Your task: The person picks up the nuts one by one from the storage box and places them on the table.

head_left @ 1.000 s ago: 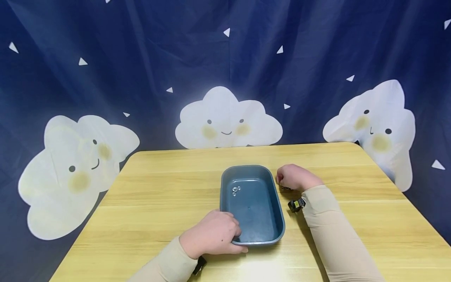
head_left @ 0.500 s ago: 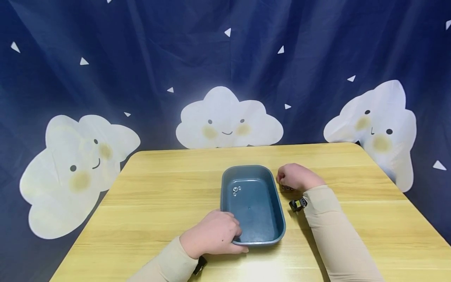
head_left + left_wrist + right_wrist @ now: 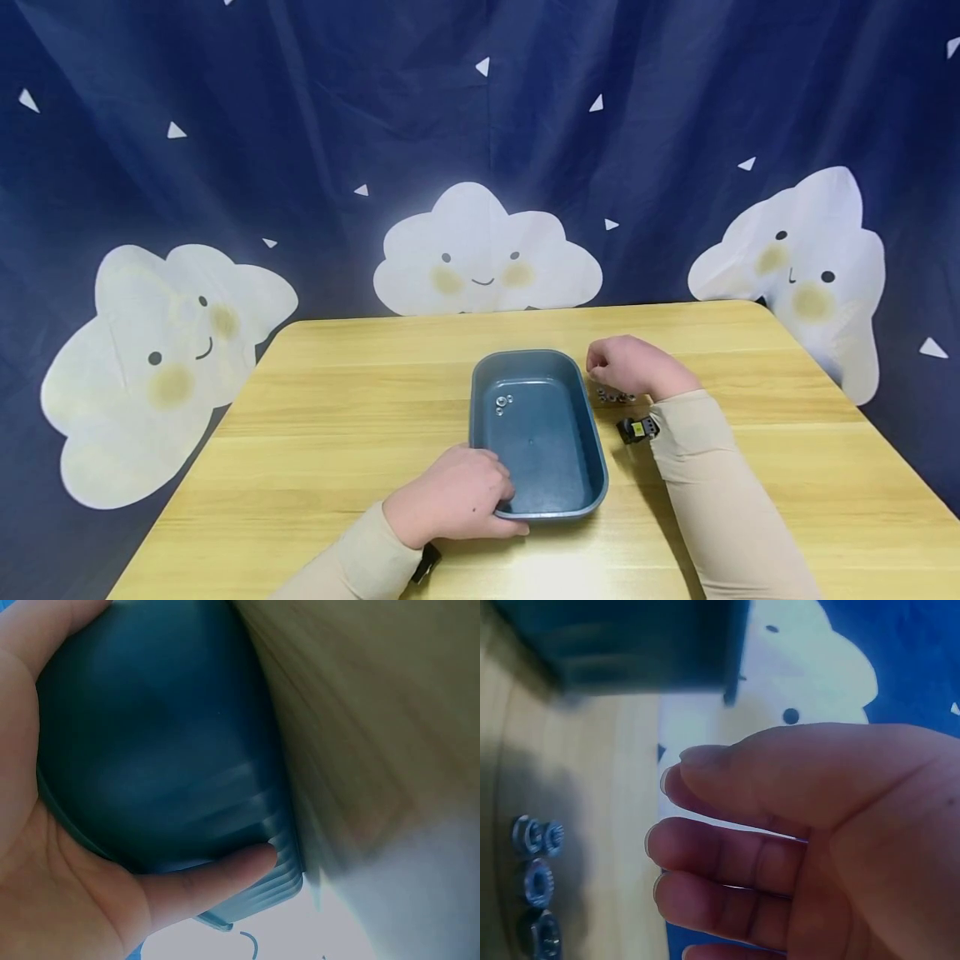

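The L hand [image 3: 453,496] grips the near L corner of a deep, dark blue-green plastic tray w/ round corners [image 3: 540,454]. Its fingers go over the rim to the inside, & its thumb lies along the outside of the near wall. The tray sits on a yellow-brown wood desk w/ long stripes [image 3: 360,392]. In the tray, at the far L end, are 3 small, round, shiny silver metal nuts [image 3: 501,403], all close tog.

The R hand [image 3: 630,367] is up over the desk, just beside the tray's far R side. Its thumb & 1st finger meet or almost meet; can't tell if a nut is b/w them. On the desk below it is a bunch of loose silver nuts [image 3: 611,398], near the tray; the R wrist view shows 4.

Both arms have long beige cloth sleeves [image 3: 731,492], w/ a small black cam box [image 3: 637,430] at each wrist. Behind hangs a dark blue cloth curtain [image 3: 315,125] w/ smiley white clouds [image 3: 487,225] & small white triangles [image 3: 596,103].
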Tool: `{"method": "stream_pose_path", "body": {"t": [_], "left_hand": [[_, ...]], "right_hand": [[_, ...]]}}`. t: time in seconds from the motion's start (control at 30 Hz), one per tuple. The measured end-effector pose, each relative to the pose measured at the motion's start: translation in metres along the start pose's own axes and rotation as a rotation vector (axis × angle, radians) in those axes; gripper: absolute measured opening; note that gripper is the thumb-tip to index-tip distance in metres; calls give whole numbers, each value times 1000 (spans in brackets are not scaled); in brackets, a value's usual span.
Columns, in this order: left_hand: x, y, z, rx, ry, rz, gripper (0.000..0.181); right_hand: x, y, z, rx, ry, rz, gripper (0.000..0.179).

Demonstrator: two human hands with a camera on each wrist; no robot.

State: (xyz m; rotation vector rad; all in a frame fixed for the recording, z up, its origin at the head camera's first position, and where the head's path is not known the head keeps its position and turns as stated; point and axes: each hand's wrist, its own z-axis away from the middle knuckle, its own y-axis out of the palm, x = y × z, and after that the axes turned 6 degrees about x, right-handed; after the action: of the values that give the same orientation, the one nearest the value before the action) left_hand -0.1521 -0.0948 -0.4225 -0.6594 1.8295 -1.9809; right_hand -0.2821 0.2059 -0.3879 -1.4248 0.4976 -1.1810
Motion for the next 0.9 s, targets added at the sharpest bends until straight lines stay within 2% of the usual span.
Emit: {"method": "stream_pose_path", "body": {"t": [0.33, 0.53, 0.9], "left_hand": [[2, 2, 0, -22, 15, 12, 50], [3, 2, 0, -17, 15, 6, 50], [1, -1, 0, 0, 12, 13, 50]], "right_hand": [[19, -12, 8, -80, -63, 50, 9], [34, -17, 12, -76, -69, 43, 9], [61, -16, 10, -83, -119, 50, 4]]}}
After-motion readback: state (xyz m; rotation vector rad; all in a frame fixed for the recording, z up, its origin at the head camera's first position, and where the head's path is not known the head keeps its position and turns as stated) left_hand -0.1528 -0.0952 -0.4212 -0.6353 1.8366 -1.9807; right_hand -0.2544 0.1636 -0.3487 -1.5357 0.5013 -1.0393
